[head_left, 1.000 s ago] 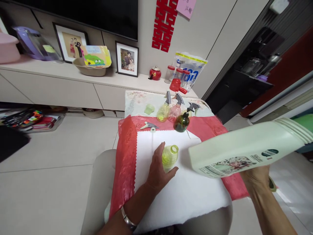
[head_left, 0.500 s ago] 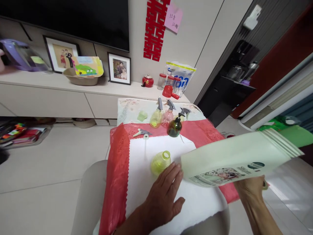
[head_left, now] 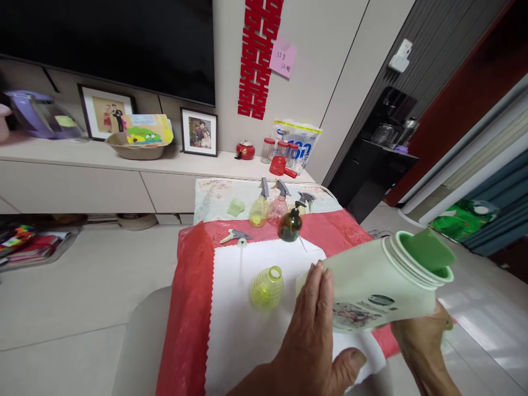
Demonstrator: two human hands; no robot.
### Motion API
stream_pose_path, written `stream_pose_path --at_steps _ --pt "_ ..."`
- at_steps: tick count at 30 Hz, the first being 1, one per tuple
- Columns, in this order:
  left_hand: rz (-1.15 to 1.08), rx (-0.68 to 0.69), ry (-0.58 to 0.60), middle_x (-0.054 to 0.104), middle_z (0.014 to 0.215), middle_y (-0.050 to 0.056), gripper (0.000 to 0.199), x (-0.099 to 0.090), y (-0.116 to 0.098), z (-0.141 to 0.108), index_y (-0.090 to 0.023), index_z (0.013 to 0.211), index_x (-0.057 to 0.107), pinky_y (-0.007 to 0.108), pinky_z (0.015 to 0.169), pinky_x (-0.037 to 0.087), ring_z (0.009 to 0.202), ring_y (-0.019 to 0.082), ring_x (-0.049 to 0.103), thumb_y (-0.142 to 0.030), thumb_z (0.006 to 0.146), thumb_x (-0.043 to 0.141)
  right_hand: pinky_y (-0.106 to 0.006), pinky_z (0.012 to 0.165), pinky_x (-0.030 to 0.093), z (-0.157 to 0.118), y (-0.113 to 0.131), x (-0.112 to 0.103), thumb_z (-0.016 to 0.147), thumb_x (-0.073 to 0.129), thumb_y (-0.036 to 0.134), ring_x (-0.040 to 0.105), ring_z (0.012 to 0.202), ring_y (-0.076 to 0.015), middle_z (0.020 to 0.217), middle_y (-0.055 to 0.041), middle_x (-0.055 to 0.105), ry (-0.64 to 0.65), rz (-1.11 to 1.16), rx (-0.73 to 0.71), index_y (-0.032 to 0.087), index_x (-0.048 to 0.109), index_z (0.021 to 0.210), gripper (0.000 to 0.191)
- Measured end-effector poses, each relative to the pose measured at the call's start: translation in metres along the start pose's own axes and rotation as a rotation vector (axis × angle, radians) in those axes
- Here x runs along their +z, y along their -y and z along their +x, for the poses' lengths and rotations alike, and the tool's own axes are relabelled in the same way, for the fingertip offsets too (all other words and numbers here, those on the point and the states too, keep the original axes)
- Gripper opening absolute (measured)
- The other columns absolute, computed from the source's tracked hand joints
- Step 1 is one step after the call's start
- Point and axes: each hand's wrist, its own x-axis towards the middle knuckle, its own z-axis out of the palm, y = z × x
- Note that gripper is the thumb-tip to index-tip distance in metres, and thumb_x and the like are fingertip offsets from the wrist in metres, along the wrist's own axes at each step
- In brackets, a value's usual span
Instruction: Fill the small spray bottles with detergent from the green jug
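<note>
A large pale green jug [head_left: 363, 286] lies tilted on its side above the white cloth [head_left: 235, 330], its wide mouth with a green spout facing right. My right hand [head_left: 421, 330] grips it from behind, low on the right. The fingers of my left hand [head_left: 313, 324] are extended against the jug's base end, thumb apart. Just left of that hand, an uncapped yellow-green bottle [head_left: 267, 287] stands on the cloth. A grey spray head [head_left: 237, 236] with its tube lies beyond the bottle.
Farther back stand a yellow spray bottle [head_left: 258, 212], a pink spray bottle [head_left: 278, 210] and a dark pump bottle [head_left: 290, 225]. A small green cap [head_left: 236, 207] lies to their left. Jars and a red pot [head_left: 245, 150] are on the cabinet.
The jug has turned so its mouth now shows and has moved left and down in view. My left hand has moved right, away from the yellow-green bottle, onto the jug's base end.
</note>
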Motion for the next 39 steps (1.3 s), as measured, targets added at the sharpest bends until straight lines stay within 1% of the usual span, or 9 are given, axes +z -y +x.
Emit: stream_pose_path --at_steps 3,5,10,13,17,22,26,31,39 --pt "-0.107 -0.014 -0.091 0.008 0.167 0.016 0.081 -0.006 -0.012 0.014 -0.021 0.158 0.000 0.059 0.121 0.025 0.152 0.039 0.014 -0.054 0.096 0.041 -0.018 0.049 0.041 -0.003 0.013 -0.001 0.062 0.072 0.030 0.047 0.055 -0.0091 0.068 -0.0047 0.055 0.003 -0.157 -0.160 0.007 0.061 0.076 0.029" --pt "-0.131 -0.048 -0.114 0.015 0.166 0.015 0.084 -0.012 -0.018 0.022 -0.024 0.158 0.006 0.058 0.121 0.025 0.152 0.038 0.017 -0.053 0.093 0.050 -0.018 0.055 0.043 -0.008 0.025 0.001 0.066 0.068 0.030 0.051 0.062 -0.0107 0.074 -0.0063 0.057 0.001 -0.248 -0.280 0.006 0.065 0.079 0.027" --pt "-0.198 -0.087 -0.141 0.031 0.158 0.020 0.115 -0.025 -0.023 0.031 -0.026 0.157 0.006 0.062 0.113 0.038 0.145 0.045 0.031 -0.057 0.073 0.078 -0.016 0.066 0.043 -0.028 0.040 0.006 0.083 0.062 0.026 0.055 0.073 -0.0092 0.082 -0.0040 0.058 0.025 -0.389 -0.497 0.009 0.067 0.090 0.019" --pt "-0.261 -0.113 -0.156 0.037 0.153 0.022 0.122 -0.030 -0.021 0.034 -0.026 0.154 0.014 0.064 0.108 0.042 0.140 0.046 0.039 -0.061 0.061 0.084 -0.013 0.067 0.041 -0.043 0.041 0.006 0.089 0.059 0.020 0.054 0.072 -0.0063 0.083 -0.0020 0.059 0.027 -0.477 -0.565 0.010 0.066 0.094 0.013" --pt "-0.290 -0.058 -0.170 0.044 0.145 0.016 0.117 -0.035 -0.013 0.041 -0.029 0.148 0.029 0.063 0.110 0.040 0.135 0.042 0.045 -0.067 0.052 0.084 -0.014 0.067 0.038 -0.062 0.044 0.005 0.092 0.059 0.019 0.052 0.071 -0.0059 0.084 -0.0012 0.058 0.031 -0.571 -0.578 0.010 0.063 0.098 0.011" --pt "-0.302 0.047 -0.120 0.053 0.137 0.014 0.118 -0.040 -0.001 0.050 -0.027 0.142 0.040 0.057 0.110 0.042 0.130 0.039 0.051 -0.069 0.043 0.086 -0.016 0.063 0.035 -0.084 0.047 0.008 0.094 0.062 0.025 0.049 0.065 -0.0062 0.081 -0.0010 0.056 0.001 -0.610 -0.557 0.010 0.060 0.099 0.016" --pt "-0.307 0.152 -0.076 0.057 0.135 0.013 0.110 -0.039 0.003 0.057 -0.028 0.139 0.043 0.054 0.109 0.044 0.127 0.037 0.054 -0.068 0.047 0.086 -0.017 0.062 0.034 -0.099 0.041 0.006 0.093 0.063 0.028 0.047 0.065 -0.0070 0.080 -0.0017 0.055 -0.050 -0.650 -0.480 0.010 0.061 0.098 0.019" --pt "-0.261 0.211 -0.005 0.060 0.133 0.012 0.095 -0.038 -0.001 0.064 -0.028 0.139 0.042 0.051 0.108 0.046 0.128 0.035 0.055 -0.061 0.061 0.085 -0.019 0.057 0.038 -0.107 0.022 -0.004 0.092 0.063 0.047 0.052 0.064 -0.0101 0.086 -0.0059 0.058 -0.030 -0.608 -0.474 0.009 0.061 0.104 0.039" --pt "-0.240 0.312 0.082 0.062 0.131 0.011 0.086 -0.033 0.000 0.073 -0.030 0.137 0.045 0.049 0.110 0.043 0.126 0.032 0.057 -0.053 0.065 0.086 -0.021 0.048 0.041 -0.108 0.006 -0.003 0.089 0.067 0.046 0.054 0.060 -0.0137 0.081 -0.0073 0.059 -0.085 -0.540 -0.481 0.009 0.063 0.101 0.038"
